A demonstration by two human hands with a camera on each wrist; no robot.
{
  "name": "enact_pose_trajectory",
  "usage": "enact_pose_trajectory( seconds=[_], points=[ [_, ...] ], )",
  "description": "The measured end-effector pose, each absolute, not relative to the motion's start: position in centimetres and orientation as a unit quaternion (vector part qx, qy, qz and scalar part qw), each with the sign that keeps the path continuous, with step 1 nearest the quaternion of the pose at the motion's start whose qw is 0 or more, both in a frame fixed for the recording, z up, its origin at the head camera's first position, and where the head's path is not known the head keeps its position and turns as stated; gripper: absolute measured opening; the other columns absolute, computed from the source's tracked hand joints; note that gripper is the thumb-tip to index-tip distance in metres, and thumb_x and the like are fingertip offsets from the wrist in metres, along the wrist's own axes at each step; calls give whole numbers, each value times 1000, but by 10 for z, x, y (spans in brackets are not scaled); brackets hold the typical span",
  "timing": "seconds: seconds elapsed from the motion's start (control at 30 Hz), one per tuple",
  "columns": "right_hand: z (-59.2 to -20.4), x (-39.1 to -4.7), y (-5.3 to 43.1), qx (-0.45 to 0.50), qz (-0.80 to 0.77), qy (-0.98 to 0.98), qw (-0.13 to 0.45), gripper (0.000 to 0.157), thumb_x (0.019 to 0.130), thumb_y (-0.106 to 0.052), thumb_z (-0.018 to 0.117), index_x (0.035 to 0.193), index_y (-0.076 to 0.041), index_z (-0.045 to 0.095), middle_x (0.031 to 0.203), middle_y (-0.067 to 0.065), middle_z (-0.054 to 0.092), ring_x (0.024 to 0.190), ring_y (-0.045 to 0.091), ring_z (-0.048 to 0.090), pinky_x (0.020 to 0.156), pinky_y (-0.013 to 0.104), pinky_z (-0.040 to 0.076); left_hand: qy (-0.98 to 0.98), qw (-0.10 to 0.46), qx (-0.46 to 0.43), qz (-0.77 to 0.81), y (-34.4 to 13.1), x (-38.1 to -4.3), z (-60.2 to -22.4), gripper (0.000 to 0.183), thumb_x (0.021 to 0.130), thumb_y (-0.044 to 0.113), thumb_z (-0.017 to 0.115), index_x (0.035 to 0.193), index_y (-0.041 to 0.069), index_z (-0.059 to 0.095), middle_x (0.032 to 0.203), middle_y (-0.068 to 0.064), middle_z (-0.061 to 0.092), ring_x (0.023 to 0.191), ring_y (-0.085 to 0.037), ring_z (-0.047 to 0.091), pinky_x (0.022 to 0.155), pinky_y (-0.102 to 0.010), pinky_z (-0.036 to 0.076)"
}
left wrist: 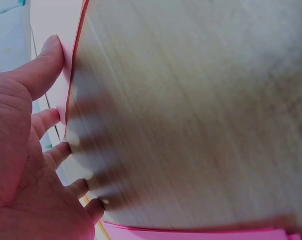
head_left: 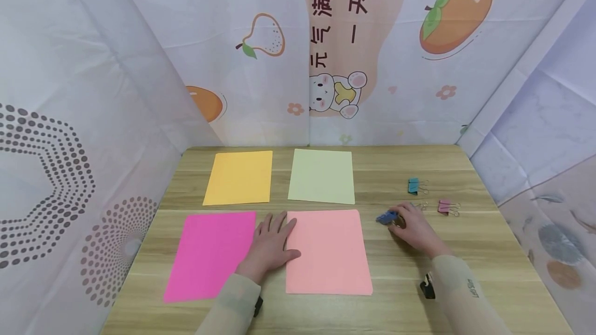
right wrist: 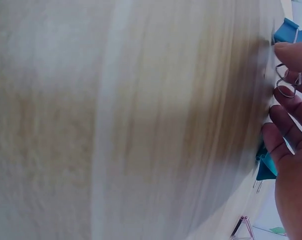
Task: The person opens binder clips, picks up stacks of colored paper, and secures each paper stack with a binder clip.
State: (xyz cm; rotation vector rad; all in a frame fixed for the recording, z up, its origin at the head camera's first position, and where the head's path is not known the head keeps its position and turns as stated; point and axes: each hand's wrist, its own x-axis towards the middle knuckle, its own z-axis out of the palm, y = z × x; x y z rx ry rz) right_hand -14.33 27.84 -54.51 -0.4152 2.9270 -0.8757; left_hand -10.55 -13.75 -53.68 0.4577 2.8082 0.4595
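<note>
We had the right hand (head_left: 413, 225) pinching a blue metal binder clip (head_left: 386, 217), body just past the fingertips; we judged it light, stiff, best held by its wire handles (right wrist: 285, 96). Left hand (head_left: 271, 249), spread, held nothing, thumb over salmon-pink square paper (head_left: 330, 252).

Behind the left hand (head_left: 268, 246) there is a pale beige left sleeve (head_left: 233, 304); behind the right hand (head_left: 412, 225), a similar right sleeve (head_left: 458, 286) with small dark lettering (head_left: 472, 288). Small black pieces (head_left: 427, 287) show beside both.
</note>
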Motion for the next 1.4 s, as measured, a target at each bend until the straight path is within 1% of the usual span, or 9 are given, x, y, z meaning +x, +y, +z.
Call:
enact_pose_trajectory(
  seconds=[0.17, 0.4, 0.67, 0.9, 1.07, 1.17, 1.27, 1.4],
  points=[
    [-546, -143, 278, -135, -286, 948, 23, 46, 92, -14, 73, 132, 4, 60, 127, 21, 57, 118, 41, 52, 100, 63, 45, 966, 132, 157, 159, -138, -105, -538, 82, 91, 54, 70, 159, 19, 39, 168, -12, 23, 152, -49, 14, 119, -65, 18],
    [-542, -141, 276, -120, -306, 944, 35, 50, 94, -16, 71, 135, 8, 56, 131, 25, 54, 121, 45, 53, 103, 63, 44, 966, 130, 158, 155, -138, -105, -539, 82, 90, 55, 69, 159, 20, 39, 168, -12, 23, 153, -48, 13, 119, -65, 18],
    [-541, -141, 275, -116, -305, 945, 40, 54, 94, -19, 75, 137, 9, 56, 129, 24, 54, 116, 41, 58, 100, 61, 47, 966, 128, 158, 161, -139, -105, -540, 83, 91, 54, 70, 159, 20, 39, 168, -12, 23, 153, -49, 13, 118, -66, 17],
    [-541, -141, 274, -115, -300, 946, 40, 47, 93, -17, 76, 130, 7, 61, 125, 21, 54, 109, 36, 59, 95, 57, 51, 967, 128, 158, 153, -139, -106, -541, 83, 91, 56, 69, 160, 21, 37, 169, -11, 22, 153, -47, 12, 119, -65, 17],
    [-540, -140, 274, -120, -301, 946, 36, 43, 92, -14, 76, 127, 4, 61, 120, 17, 54, 104, 31, 58, 90, 53, 52, 966, 128, 161, 157, -139, -105, -539, 83, 91, 55, 69, 159, 20, 38, 168, -12, 23, 153, -48, 13, 119, -66, 18],
    [-540, -139, 274, -126, -299, 945, 31, 42, 91, -13, 77, 126, 4, 61, 116, 16, 58, 102, 30, 59, 88, 51, 53, 966, 129, 160, 158, -139, -105, -539, 82, 92, 55, 68, 160, 20, 38, 168, -12, 23, 153, -49, 13, 119, -65, 18],
    [-539, -139, 274, -129, -294, 947, 26, 43, 91, -13, 77, 126, 4, 61, 115, 16, 62, 102, 31, 61, 89, 52, 53, 966, 129, 161, 157, -139, -105, -540, 82, 92, 55, 68, 159, 20, 38, 168, -12, 23, 153, -49, 13, 119, -65, 18],
    [-539, -139, 273, -125, -294, 947, 28, 46, 91, -16, 78, 128, 4, 61, 116, 16, 64, 103, 31, 62, 90, 53, 53, 966, 129, 161, 156, -139, -106, -541, 82, 92, 55, 68, 160, 20, 37, 168, -12, 22, 153, -48, 12, 119, -65, 17]
  ],
)
